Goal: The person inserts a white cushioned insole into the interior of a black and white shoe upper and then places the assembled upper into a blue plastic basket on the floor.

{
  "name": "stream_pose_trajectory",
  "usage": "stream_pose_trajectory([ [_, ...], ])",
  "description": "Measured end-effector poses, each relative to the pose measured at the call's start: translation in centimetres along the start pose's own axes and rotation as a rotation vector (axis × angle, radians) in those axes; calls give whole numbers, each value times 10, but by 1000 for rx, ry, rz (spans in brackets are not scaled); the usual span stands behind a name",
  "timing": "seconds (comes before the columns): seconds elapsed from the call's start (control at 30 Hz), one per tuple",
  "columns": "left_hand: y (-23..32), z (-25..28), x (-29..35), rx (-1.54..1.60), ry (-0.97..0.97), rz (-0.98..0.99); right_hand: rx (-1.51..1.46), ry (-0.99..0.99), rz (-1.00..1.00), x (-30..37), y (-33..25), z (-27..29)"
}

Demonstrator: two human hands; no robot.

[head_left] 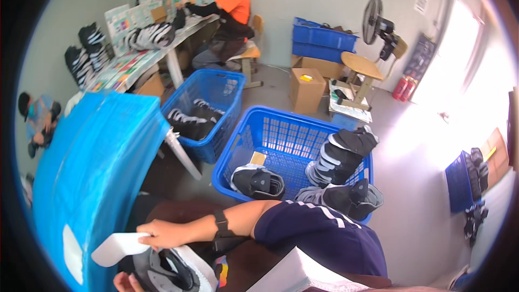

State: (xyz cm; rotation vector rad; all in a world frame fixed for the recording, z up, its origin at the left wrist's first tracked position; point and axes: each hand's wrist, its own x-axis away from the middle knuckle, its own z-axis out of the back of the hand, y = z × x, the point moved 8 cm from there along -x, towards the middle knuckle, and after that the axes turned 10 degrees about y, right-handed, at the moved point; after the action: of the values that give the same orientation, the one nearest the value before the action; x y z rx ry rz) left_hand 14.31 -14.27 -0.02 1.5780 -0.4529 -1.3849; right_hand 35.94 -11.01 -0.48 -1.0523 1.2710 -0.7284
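A grey and black shoe with a white sole lies low in the view, close to my body. My left hand shows only by its fingers, which curl against the shoe's left side; the rest is cut off by the lower edge. Above the shoe, my right hand pinches one end of a flat white insole-shaped piece, whose wide end points left over the blue-covered table. A similar white piece lies on that cover.
In front stands a blue basket holding several dark shoes; another blue basket with shoes stands behind it. A co-worker in orange sits at a long table. A stool, fan and cartons stand further back.
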Motion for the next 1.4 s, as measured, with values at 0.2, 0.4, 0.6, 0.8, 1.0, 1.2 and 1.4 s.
stream_pose_trajectory([
  [0.2,22,-7,-18,106,57,-51,61,25,42,0,2,6],
  [0.4,52,-21,-10,77,161,-81,98,-60,130,4,0,-3],
  [0.6,-6,1,-18,-247,-18,-107,234,-35,173,4,1,-2],
  [0.8,0,-10,-7,159,148,123,289,67,167,3,3,5],
  [1.0,20,-19,-1,-127,-106,-31,194,83,76,-1,14,2],
  [1.2,9,-6,20,-121,-188,144,223,1,-60,2,20,9],
  [1.4,19,-22,19,-376,-238,0,406,47,33,3,19,25],
])
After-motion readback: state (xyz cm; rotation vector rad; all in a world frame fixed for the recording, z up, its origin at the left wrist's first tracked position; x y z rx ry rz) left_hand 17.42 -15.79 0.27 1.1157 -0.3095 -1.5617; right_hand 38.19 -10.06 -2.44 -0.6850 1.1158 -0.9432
